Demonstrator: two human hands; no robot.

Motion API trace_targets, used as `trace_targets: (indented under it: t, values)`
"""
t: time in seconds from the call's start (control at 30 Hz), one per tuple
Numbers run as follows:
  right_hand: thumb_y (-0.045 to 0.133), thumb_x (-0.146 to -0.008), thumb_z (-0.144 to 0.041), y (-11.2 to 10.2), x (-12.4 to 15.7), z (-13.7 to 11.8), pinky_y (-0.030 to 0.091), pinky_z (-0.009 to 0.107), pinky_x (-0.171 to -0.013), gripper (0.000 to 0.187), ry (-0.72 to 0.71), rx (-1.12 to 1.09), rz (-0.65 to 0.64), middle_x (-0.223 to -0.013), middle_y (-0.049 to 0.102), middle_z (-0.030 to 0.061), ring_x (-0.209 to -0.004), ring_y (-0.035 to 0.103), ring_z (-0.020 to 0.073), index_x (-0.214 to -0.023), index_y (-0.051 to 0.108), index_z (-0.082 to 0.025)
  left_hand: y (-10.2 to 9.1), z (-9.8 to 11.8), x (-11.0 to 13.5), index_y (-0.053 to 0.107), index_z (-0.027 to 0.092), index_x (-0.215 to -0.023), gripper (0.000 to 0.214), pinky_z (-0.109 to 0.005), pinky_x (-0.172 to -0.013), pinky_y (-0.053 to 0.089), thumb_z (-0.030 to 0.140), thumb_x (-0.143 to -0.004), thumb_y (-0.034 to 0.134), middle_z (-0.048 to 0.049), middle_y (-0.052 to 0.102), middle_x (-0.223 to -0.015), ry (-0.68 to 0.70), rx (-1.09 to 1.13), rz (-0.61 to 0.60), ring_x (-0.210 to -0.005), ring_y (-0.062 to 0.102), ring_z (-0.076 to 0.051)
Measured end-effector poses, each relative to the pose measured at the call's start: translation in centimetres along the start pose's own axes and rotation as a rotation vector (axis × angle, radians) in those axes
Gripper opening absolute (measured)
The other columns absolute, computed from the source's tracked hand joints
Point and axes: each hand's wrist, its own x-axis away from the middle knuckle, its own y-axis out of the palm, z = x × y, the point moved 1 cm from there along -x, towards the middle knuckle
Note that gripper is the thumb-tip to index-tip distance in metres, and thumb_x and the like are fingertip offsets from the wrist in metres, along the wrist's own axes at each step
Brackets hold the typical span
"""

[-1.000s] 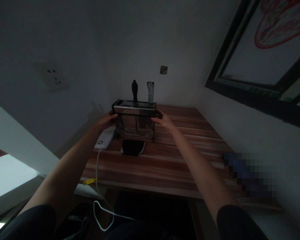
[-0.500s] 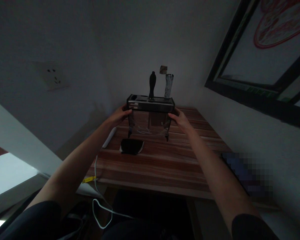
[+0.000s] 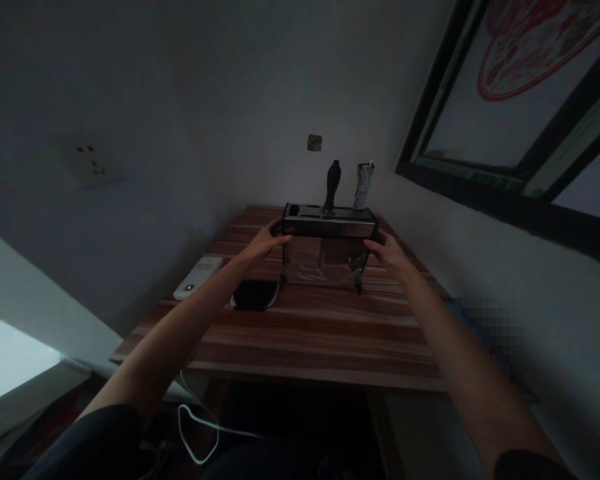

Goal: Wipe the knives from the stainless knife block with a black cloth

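Observation:
A box with a clear front and a shiny metal top stands upright at the back of the table. From its top rise a black handle and a silvery, foil-like cylinder. My left hand grips the box's left side just below the top, thumb on the front. On the opposite side my right hand holds it in the same way. Fingers behind the box are partly hidden. Its short feet appear at or close to the tabletop; dim light makes contact hard to judge.
On the wood-grain table, a flat black item lies left of the box, beside a white power-bank-like block. A white cable hangs below. Walls close in behind and right, with a framed picture and a socket.
Both hands have shifted the box to the right and lower, away from the black item. The white block, mostly covered by my left arm before, now shows. The view has turned slightly.

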Motion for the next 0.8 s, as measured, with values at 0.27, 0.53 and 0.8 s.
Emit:
trace_targets:
  t: [0.27,0.53,0.8]
  values:
    - [0.078,-0.055,-0.036,-1.5,1.0,0.6,0.04,0.041,-0.096,0.052,-0.001,-0.007,-0.009,-0.112,0.063,0.0047,-0.106,0.056,0.0226,-0.103,0.062,-0.023,1.6,-0.6,0.9,0.056,0.016,-0.114,0.067,-0.042,-0.098,0.036,0.035,-0.053,0.079,-0.0138,0.054,-0.125,0.001,-0.011,0.002,-0.113,0.051,-0.03]
    - [0.077,-0.057,-0.033,-1.5,1.9,0.3,0.036,0.04,-0.1,0.053,0.005,-0.002,-0.041,-0.116,0.061,0.0044,-0.109,0.054,0.021,-0.106,0.06,-0.022,1.8,-0.3,1.3,0.056,0.016,-0.113,0.068,-0.042,-0.098,0.036,0.037,-0.052,0.079,-0.0144,0.052,-0.127,-0.025,-0.049,-0.008,-0.114,0.051,-0.03]
    - [0.078,-0.057,-0.031,-1.9,2.4,0.2,0.037,0.04,-0.099,0.055,0.028,0.01,-0.046,-0.117,0.061,0.0056,-0.107,0.055,0.0213,-0.108,0.059,-0.021,1.9,-0.1,1.6,0.053,0.015,-0.114,0.07,-0.041,-0.097,0.037,0.039,-0.053,0.078,-0.016,0.051,-0.129,-0.021,-0.086,-0.022,-0.117,0.048,-0.031]
